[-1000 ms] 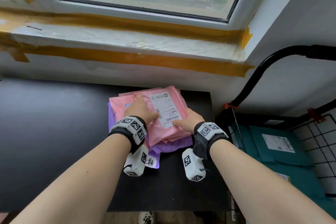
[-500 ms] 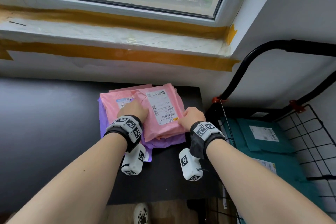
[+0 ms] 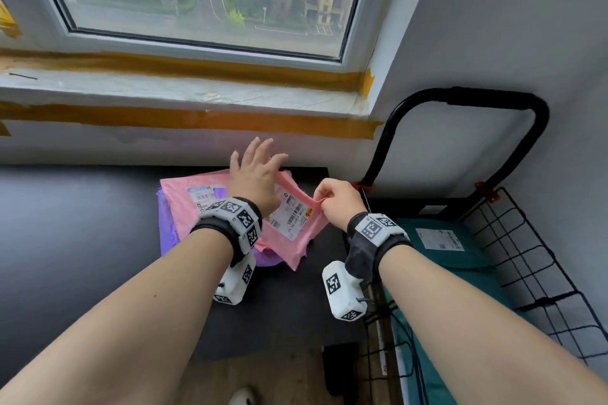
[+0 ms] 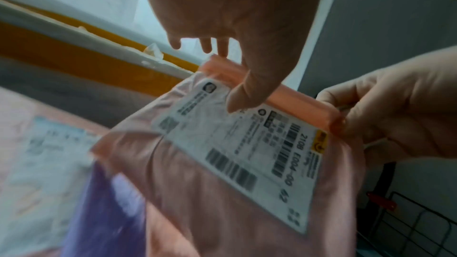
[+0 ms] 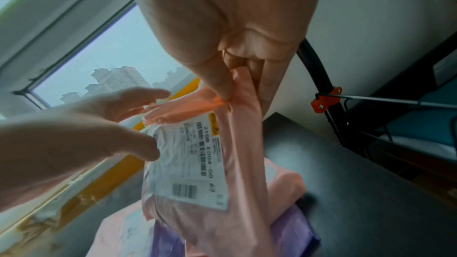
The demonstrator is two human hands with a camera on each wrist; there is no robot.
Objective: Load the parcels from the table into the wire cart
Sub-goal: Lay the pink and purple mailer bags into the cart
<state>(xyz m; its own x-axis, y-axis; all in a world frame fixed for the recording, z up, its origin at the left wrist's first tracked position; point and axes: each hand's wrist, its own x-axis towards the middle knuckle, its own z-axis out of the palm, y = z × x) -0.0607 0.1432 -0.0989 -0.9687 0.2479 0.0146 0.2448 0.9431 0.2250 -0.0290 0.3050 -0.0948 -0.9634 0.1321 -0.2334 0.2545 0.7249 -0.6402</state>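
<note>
Nearest, at the bottom of the head view, two bare forearms reach up the frame over a black bench [image 3: 82,240], each wrist wearing a dark band with white marker blocks. At centre, the right hand [image 3: 335,200] pinches the upper right corner of a pink plastic mailer bag with a white barcode label [image 3: 291,233] between thumb and curled fingers, lifting that corner so the bag hangs tilted, its lower edge close over the pile beneath. Just left of it, the left hand [image 3: 255,174] is spread wide with straight fingers at the bag's upper edge; whether the thumb touches the label cannot be told. Beneath lie a second pink labelled mailer [image 3: 197,197] and a purple plastic mailer [image 3: 167,233], stacked on the bench. At the right of the frame stands a black wire cart [image 3: 526,260] with a curved black handle, holding teal mailer bags [image 3: 444,250]. Farther up, a windowsill edged with yellow tape [image 3: 197,117] runs under a window.
</note>
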